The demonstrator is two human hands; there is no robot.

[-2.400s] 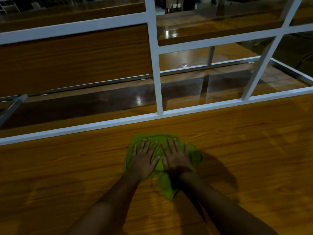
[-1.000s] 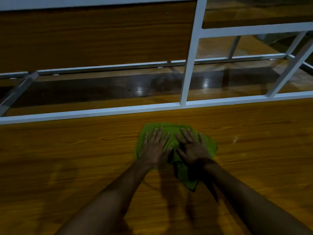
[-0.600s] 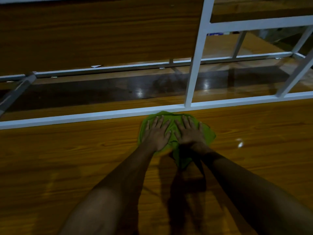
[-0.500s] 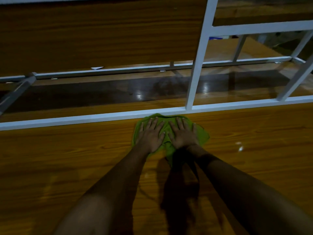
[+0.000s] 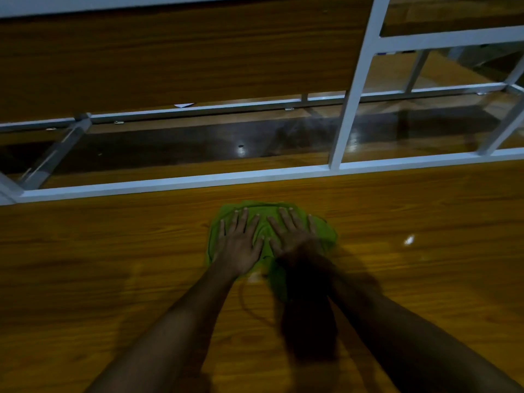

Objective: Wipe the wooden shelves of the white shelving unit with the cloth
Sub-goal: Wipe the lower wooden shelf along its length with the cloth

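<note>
Head view: green cloth (image 5: 323,236) bunched on near wooden shelf (image 5: 113,265), near white frame rail (image 5: 170,184), not touching it. Pressed down by 2 hands side by side: left hand (image 5: 238,248), right hand (image 5: 292,234), palms down, fingers straight, slightly spread.

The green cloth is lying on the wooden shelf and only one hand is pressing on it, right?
Not quite: the head view shows two hands pressing on the green cloth, the left hand and the right hand. It does lie on the wooden shelf.
</note>
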